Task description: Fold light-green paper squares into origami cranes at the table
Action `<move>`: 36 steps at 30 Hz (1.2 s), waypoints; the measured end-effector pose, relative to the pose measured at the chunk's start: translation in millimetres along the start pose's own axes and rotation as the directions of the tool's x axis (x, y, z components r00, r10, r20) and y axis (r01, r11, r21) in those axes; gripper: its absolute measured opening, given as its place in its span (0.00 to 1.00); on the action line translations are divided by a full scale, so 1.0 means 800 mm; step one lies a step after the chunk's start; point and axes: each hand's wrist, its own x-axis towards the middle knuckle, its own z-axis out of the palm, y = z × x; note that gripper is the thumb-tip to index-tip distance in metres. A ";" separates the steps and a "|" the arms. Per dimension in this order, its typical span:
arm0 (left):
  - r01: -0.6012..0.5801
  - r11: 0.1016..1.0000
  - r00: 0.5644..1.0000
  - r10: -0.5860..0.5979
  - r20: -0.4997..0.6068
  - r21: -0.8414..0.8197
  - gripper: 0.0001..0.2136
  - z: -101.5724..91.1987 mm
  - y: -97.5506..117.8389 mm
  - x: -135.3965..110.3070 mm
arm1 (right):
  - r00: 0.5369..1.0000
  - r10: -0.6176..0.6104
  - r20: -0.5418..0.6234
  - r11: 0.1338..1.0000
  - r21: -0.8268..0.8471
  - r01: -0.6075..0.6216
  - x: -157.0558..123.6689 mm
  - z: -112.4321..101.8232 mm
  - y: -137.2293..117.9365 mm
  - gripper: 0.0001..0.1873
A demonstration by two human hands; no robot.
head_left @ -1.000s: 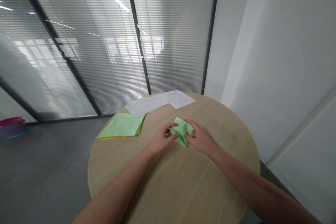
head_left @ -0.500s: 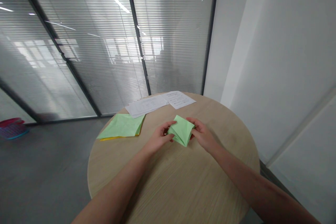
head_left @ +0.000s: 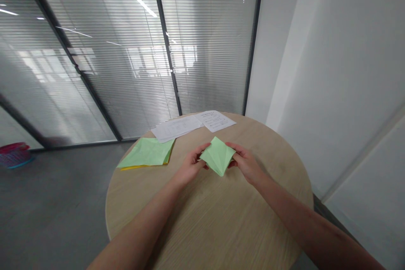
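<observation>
A small folded green paper [head_left: 217,156] sits a little below and right of the frame's centre, held between two bare hands. It is turned like a diamond, one corner pointing up and one down, with faint creases fanning over its face. The left hand [head_left: 191,166] pinches its left corner and the right hand [head_left: 246,162] its right corner. Gripping opposite corners probably keeps the thin sheet spread and steady. Whether the lower tip touches the table [head_left: 218,223] is hard to tell at this size.

Both grips are narrow, closed on the paper's edges, with fingers bent and some tucked behind it. The forearms rise from the lower left and lower right of the frame and slant inward, so the hands face each other at similar height.

At centre left, larger green paper [head_left: 148,152] lies over yellow paper [head_left: 136,168], perhaps set to the side so the hands have room. White printed pages [head_left: 179,128] lie along the far edge of the table, one corner reaching the larger green paper.
</observation>
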 end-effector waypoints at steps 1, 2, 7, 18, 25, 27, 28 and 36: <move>-0.008 1.000 1.000 0.008 -0.008 0.029 0.29 0.001 -0.002 0.000 | 1.000 -0.002 0.002 1.000 0.007 0.002 -0.001 0.000 -0.001 0.22; -0.017 0.998 1.000 0.018 -0.022 0.063 0.29 0.001 -0.003 0.001 | 1.000 -0.006 0.005 1.000 0.007 0.006 -0.002 0.001 -0.003 0.21; -0.082 0.966 0.990 0.109 -0.095 0.246 0.29 0.003 -0.009 0.003 | 0.998 -0.050 0.039 0.996 -0.065 0.053 -0.005 0.005 -0.006 0.22; -0.073 0.827 0.970 0.188 -0.152 0.557 0.18 0.002 0.005 -0.001 | 0.997 0.007 0.080 0.984 -0.178 0.007 -0.009 0.014 -0.003 0.18; -0.053 0.839 0.972 0.169 -0.166 0.542 0.18 0.011 0.006 -0.003 | 0.997 -0.039 0.067 0.980 -0.194 0.051 -0.011 0.018 -0.006 0.15; -0.055 0.851 0.981 0.144 -0.132 0.522 0.18 0.013 0.009 -0.004 | 0.997 -0.058 0.060 0.974 -0.217 0.069 -0.012 0.018 -0.008 0.15; -0.064 0.861 0.985 0.135 -0.105 0.504 0.17 0.015 0.011 -0.005 | 0.996 -0.070 0.051 0.968 -0.240 0.080 -0.012 0.017 -0.008 0.14; -0.055 0.986 0.998 0.049 0.041 0.157 0.22 0.017 0.012 -0.013 | 0.994 -0.047 -0.100 0.924 -0.383 0.005 -0.010 0.009 -0.004 0.14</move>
